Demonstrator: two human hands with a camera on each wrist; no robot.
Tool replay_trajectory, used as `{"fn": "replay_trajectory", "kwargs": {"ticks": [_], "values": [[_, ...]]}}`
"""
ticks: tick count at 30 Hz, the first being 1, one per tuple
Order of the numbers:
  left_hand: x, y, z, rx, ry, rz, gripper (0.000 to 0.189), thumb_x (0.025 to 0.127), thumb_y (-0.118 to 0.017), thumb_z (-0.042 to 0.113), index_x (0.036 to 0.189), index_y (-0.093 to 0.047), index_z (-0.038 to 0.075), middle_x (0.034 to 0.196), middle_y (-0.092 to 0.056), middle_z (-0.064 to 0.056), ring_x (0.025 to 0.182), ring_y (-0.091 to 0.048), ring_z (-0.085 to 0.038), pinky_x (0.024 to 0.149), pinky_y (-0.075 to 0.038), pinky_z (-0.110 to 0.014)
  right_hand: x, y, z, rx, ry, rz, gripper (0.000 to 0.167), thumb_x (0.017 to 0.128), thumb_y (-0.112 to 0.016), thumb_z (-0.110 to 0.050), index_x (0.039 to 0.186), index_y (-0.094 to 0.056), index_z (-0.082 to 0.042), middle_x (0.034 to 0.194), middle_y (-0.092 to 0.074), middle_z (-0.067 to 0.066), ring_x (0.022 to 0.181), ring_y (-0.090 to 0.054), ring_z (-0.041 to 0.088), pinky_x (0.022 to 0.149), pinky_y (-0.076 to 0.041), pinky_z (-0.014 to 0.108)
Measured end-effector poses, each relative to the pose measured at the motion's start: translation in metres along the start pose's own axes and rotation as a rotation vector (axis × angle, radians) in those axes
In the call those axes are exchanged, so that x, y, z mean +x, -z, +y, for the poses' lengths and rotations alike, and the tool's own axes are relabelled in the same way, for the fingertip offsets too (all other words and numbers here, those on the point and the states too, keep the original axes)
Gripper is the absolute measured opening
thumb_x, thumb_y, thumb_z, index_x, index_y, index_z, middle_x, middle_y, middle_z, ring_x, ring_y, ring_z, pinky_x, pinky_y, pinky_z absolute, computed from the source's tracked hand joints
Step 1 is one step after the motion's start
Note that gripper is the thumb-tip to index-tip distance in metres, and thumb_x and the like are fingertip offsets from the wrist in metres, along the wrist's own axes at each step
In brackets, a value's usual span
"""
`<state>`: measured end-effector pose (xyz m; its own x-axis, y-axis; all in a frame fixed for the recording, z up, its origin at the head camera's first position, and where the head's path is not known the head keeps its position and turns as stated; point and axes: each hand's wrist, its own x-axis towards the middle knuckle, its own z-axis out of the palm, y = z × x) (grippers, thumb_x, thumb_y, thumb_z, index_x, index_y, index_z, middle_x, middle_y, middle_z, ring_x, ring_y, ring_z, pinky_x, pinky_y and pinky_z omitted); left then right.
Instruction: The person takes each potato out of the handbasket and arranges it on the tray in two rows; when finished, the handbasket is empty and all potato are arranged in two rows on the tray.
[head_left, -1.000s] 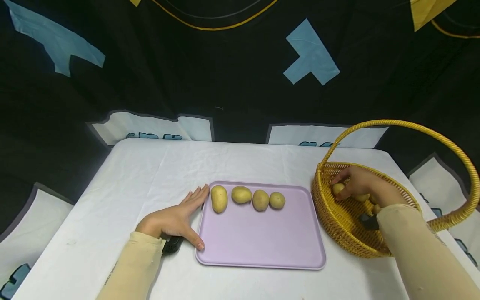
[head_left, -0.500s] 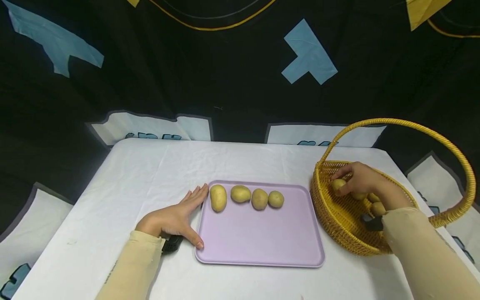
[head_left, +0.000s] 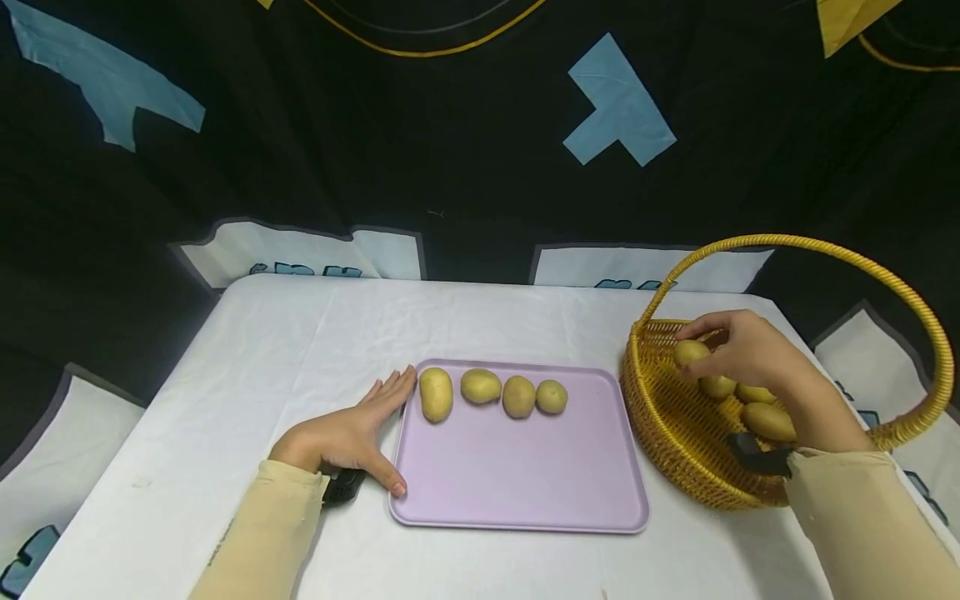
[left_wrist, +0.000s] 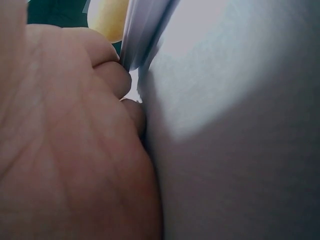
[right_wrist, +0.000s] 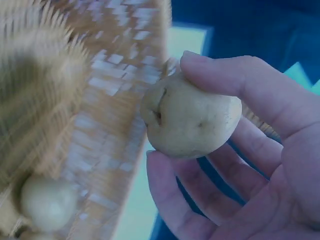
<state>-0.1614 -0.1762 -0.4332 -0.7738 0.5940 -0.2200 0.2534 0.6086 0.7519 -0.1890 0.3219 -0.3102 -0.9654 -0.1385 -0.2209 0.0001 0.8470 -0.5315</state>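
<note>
Between thumb and fingers my right hand [head_left: 750, 350] holds a potato [right_wrist: 187, 117] above the wicker basket [head_left: 660, 442]. Several more potatoes lie in the basket below it, among them a long potato [head_left: 768, 422]. My left hand [head_left: 348, 433] rests on the table at the left side of the lilac tray [head_left: 517, 492], fingers straight and spread, thumb touching the rim. A row of several potatoes runs along the tray's far side, from a large oval potato [head_left: 436, 395] at the left to a small round potato [head_left: 551, 397]. In the left wrist view only the palm and curled-looking fingertips show beside the tray edge.
The basket's tall arched handle [head_left: 810, 242] rises over the right forearm. A white cloth covers the table [head_left: 262, 358], and a dark patterned curtain [head_left: 480, 167] hangs behind it. The basket stands close to the tray's right side.
My right hand has lifted a potato off the basket's bottom, moving up and slightly right, which uncovers more potatoes beneath. The left hand and the tray stay where they were.
</note>
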Motion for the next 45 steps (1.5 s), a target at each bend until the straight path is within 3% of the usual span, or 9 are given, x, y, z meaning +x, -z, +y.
{"fn": "replay_trajectory", "kwargs": {"ticks": [4, 12, 19, 24, 29, 36, 45], "values": [[0.000, 0.002, 0.000, -0.001, -0.001, -0.004, 0.152, 0.053, -0.099, 0.042, 0.162, 0.000, 0.006, 0.167, 0.009, -0.015, 0.149, 0.014, -0.043, 0.117, 0.003, -0.062, -0.010, -0.010, -0.023, 0.021, 0.025, 0.029, 0.051, 0.079, -0.088, -0.031, 0.122, -0.071, -0.008, 0.120, -0.063, 0.017, 0.101, -0.054, 0.032, 0.078, -0.054, 0.034], [0.003, 0.004, -0.002, 0.019, -0.012, -0.010, 0.152, 0.053, -0.099, 0.043, 0.162, 0.001, 0.007, 0.167, 0.009, -0.014, 0.149, 0.013, -0.041, 0.118, 0.003, -0.060, -0.017, -0.058, -0.071, 0.139, 0.200, 0.101, 0.043, 0.071, -0.092, -0.017, 0.111, -0.076, -0.009, 0.108, -0.068, 0.011, 0.097, -0.059, 0.029, 0.074, -0.054, 0.036], [0.004, 0.006, -0.002, 0.015, -0.022, -0.016, 0.151, 0.054, -0.099, 0.042, 0.162, 0.001, 0.006, 0.167, 0.009, -0.015, 0.149, 0.014, -0.042, 0.118, 0.003, -0.059, -0.010, -0.107, -0.109, 0.207, 0.265, 0.026, 0.043, 0.068, -0.094, -0.021, 0.108, -0.078, -0.015, 0.106, -0.071, 0.001, 0.103, -0.060, 0.025, 0.080, -0.050, 0.037], [0.003, 0.007, -0.002, 0.014, -0.022, -0.015, 0.151, 0.054, -0.099, 0.042, 0.161, 0.001, 0.005, 0.167, 0.009, -0.016, 0.149, 0.013, -0.043, 0.118, 0.003, -0.059, -0.005, -0.145, -0.138, 0.313, 0.301, -0.049, 0.045, 0.064, -0.095, -0.015, 0.106, -0.079, -0.012, 0.104, -0.071, 0.000, 0.094, -0.063, 0.019, 0.078, -0.054, 0.035], [0.001, 0.010, -0.002, 0.020, -0.020, -0.011, 0.150, 0.055, -0.099, 0.042, 0.162, 0.001, 0.006, 0.167, 0.009, -0.015, 0.149, 0.013, -0.044, 0.118, 0.002, -0.060, -0.001, -0.174, -0.162, 0.265, 0.364, -0.097, 0.045, 0.064, -0.094, -0.013, 0.106, -0.079, -0.011, 0.099, -0.070, -0.006, 0.092, -0.062, 0.016, 0.081, -0.053, 0.036], [-0.001, 0.008, -0.002, 0.013, -0.009, -0.017, 0.150, 0.056, -0.098, 0.043, 0.162, 0.001, 0.007, 0.167, 0.010, -0.015, 0.148, 0.015, -0.044, 0.118, 0.003, -0.062, 0.002, -0.198, -0.171, 0.171, 0.432, -0.160, 0.043, 0.066, -0.094, -0.014, 0.106, -0.078, -0.011, 0.099, -0.071, -0.010, 0.089, -0.058, 0.012, 0.076, -0.051, 0.027], [-0.003, 0.002, -0.002, -0.006, -0.006, -0.017, 0.149, 0.056, -0.098, 0.042, 0.162, 0.001, 0.008, 0.167, 0.009, -0.014, 0.148, 0.015, -0.045, 0.117, 0.003, -0.062, 0.002, -0.209, -0.169, 0.146, 0.449, -0.147, 0.043, 0.067, -0.094, -0.015, 0.107, -0.078, -0.010, 0.097, -0.070, -0.010, 0.087, -0.058, 0.009, 0.077, -0.052, 0.027]]}}
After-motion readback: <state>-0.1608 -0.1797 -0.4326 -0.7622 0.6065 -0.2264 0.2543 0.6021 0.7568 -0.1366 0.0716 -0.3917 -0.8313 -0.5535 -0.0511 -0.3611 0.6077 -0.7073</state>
